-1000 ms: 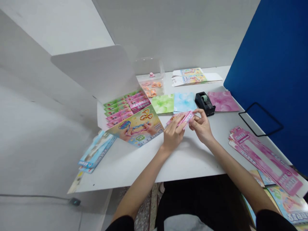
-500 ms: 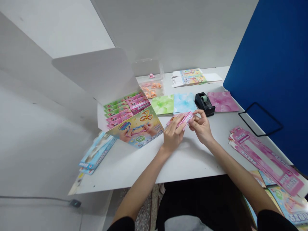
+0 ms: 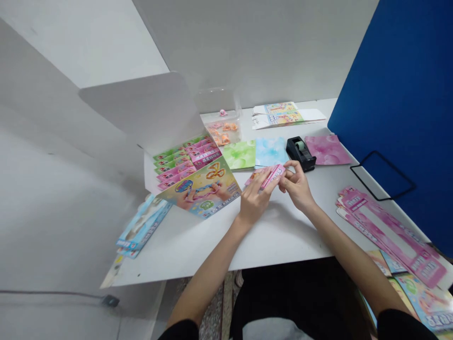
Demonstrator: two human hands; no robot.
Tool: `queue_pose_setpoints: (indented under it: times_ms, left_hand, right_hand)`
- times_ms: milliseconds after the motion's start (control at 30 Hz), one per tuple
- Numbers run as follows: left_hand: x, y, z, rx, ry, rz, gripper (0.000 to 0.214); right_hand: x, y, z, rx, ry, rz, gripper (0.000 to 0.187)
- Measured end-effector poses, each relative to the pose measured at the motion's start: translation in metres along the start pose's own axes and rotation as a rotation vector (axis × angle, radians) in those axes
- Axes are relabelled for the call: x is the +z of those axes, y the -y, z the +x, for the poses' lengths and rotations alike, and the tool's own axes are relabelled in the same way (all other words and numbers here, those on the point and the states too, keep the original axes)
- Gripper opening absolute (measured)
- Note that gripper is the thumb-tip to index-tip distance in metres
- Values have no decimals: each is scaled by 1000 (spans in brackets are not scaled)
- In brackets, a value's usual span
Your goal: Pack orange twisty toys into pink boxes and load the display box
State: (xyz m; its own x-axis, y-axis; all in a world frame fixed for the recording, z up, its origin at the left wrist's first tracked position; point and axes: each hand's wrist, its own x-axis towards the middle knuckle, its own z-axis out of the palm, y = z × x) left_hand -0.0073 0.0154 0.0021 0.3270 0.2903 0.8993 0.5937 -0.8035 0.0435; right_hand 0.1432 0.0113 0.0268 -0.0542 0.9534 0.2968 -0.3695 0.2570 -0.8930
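A small pink printed box [image 3: 273, 176] is held above the white table, its printed edge turned toward me. My left hand [image 3: 255, 199] is closed around it from the left, fingers lying over its face. At the box's right end, my right hand [image 3: 296, 187] has its thumb and fingers pinched together on the edge; the exact contact is partly hidden by the fingers. Left of my hands stands an open display carton [image 3: 208, 191] with a raised white lid, holding rows of green and pink packs [image 3: 177, 170].
Behind my hands lie green cards [image 3: 240, 154], blue cards [image 3: 271, 150], a black tape dispenser [image 3: 300, 153] and pink cards [image 3: 327, 149]. A clear bag of orange pieces [image 3: 223, 132] and flat cartons [image 3: 283, 114] sit further back. Pink flat boxes [image 3: 385, 231] lie right, blue boxes [image 3: 143, 226] left.
Both hands stay at nearly the same spot with the pink box. The fingers of my right hand have shifted slightly at its end.
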Motion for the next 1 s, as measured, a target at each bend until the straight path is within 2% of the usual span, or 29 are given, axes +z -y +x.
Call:
queue_pose_setpoints:
  times_ms: [333, 600, 700, 800, 867, 1000]
  left_hand:
    - [-4, 0, 0, 1, 12, -29, 53]
    - [-8, 0, 1, 12, 34, -97, 52]
    - [-9, -3, 2, -9, 2, -166, 54]
    - [-9, -7, 3, -48, -37, -224, 55]
    - [-9, -8, 3, -69, -58, -244, 53]
    - [-10, -10, 4, -78, -57, -233, 48]
  right_hand:
    - [-7, 3, 4, 18, 130, 11, 53]
    - [-8, 0, 1, -64, 102, -119, 45]
    - [-8, -8, 0, -45, 91, -198, 43]
    - [-10, -12, -1, -15, 120, -173, 42]
    - [-11, -8, -1, -28, 164, -139, 46]
    - [-14, 5, -3, -69, 240, -131, 65]
